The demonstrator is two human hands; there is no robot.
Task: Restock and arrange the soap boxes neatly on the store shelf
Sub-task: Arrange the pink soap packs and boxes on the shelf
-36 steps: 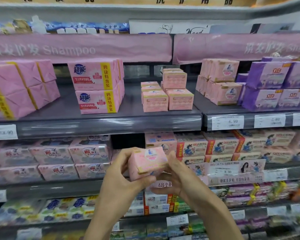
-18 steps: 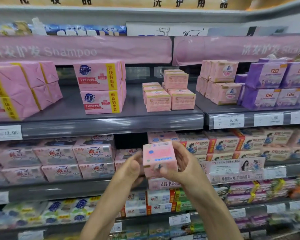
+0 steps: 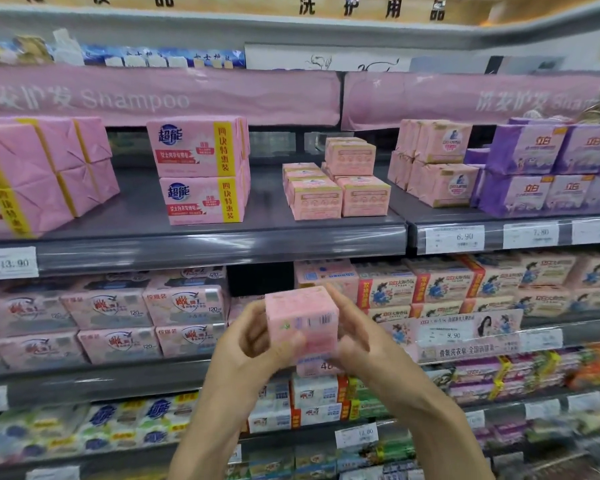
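Nearest: pink soap box (image 3: pixel 302 320), barcode face toward camera, gripped on both sides. Left hand (image 3: pixel 253 344) curled round left edge, right hand (image 3: pixel 364 344) curled round right edge. Held before middle shelf (image 3: pixel 118 379). Farther, on upper shelf (image 3: pixel 222 247): stacked small pink soap boxes (image 3: pixel 336 181); pink four-bar multipacks (image 3: pixel 201 171) to left; purple packs (image 3: pixel 541 168) at right.

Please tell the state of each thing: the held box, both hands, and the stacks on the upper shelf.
Small pink cardboard soap box: held before the shelves, barcode towards camera.
Left hand: grips the box's left side.
Right hand: grips its right side.
Small pink boxes on upper shelf: in rows, one on top.
Large pink wrapped packs: stacked two high.
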